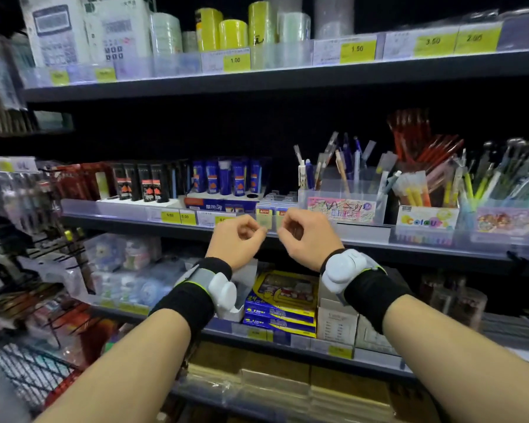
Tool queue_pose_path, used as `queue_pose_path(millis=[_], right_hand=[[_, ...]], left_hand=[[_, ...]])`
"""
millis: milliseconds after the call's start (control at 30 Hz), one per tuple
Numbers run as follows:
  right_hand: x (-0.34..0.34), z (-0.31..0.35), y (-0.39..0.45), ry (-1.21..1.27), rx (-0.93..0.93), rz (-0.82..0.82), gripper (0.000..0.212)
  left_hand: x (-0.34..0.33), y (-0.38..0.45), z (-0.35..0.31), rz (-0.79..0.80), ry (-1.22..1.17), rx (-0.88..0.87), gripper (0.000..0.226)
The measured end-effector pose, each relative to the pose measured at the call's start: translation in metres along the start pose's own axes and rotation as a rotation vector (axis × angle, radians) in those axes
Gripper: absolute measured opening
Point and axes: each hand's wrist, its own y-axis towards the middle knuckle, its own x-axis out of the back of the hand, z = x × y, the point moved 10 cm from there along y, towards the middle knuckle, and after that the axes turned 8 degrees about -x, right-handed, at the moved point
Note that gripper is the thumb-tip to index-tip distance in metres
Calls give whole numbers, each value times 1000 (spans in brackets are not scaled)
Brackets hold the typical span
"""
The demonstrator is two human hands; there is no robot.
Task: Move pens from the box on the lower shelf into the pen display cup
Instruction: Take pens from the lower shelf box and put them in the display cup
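Head view: both hands are hanging in front of the middle shelf's front edge [364, 236], each curled loosely with thumb meeting forefinger. The left hand [237, 239] and right hand [307, 236] are carrying no pen that I can make out, so the task seems to be barely starting or between trips.

The pen display cup [342, 193], clear-walled, is sitting toward the right part of that shelf, already holding several pens [341, 169] standing nearly upright, long axes leaning slightly outward, tips down inside.

Which carton on the lower shelf [287, 340] is the pen box is not showing clearly; a white box [336, 325] is sitting just below the right wrist.
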Motion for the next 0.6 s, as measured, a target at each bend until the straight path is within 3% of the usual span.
queue_pose_path(millis=[133, 300, 600], right_hand=[[-51, -11, -18, -35, -90, 200, 16], [-115, -44, -39, -142, -262, 490, 19], [-170, -97, -66, -153, -472, 585, 23]], left_hand=[[-3, -32, 60, 127, 18, 212, 9], [-14, -58, 109, 269, 120, 317, 9], [-23, -84, 166, 230, 188, 421, 15]])
